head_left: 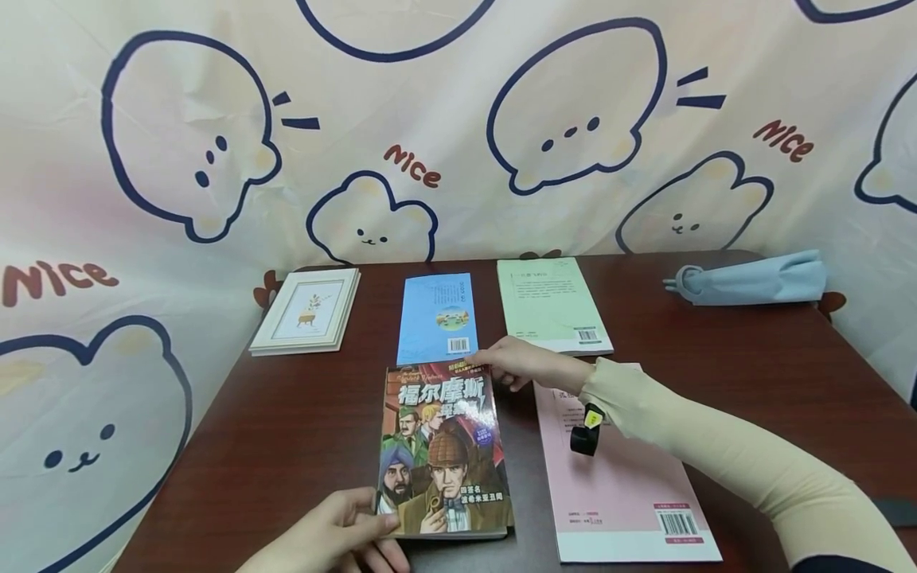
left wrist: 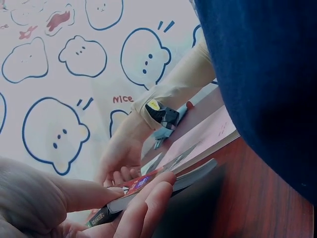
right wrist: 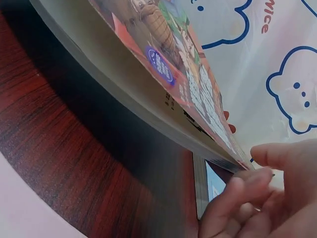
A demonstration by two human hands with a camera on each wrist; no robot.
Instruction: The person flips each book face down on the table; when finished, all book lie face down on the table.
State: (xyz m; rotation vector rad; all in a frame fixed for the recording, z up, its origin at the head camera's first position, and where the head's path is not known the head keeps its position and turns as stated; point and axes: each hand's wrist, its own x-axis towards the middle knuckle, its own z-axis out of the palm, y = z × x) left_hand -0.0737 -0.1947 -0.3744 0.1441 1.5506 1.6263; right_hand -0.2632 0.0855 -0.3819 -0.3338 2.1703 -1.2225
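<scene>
A comic-style paperback book with Chinese title lettering and a man in a brown hat on its cover is between my hands, raised slightly off the table. My left hand grips its lower left side, thumb on the cover and fingers underneath. At the upper right corner, my right hand pinches the book's edge. The right wrist view shows the front cover parted a little from the pages, with the right fingers at the corner. In the left wrist view, the spine end sticks out below the left thumb.
Behind lie a blue book and a green book. A pink book lies under the right forearm. White picture frames are stacked at the back left, and a light blue folded umbrella rests at the back right of the dark table.
</scene>
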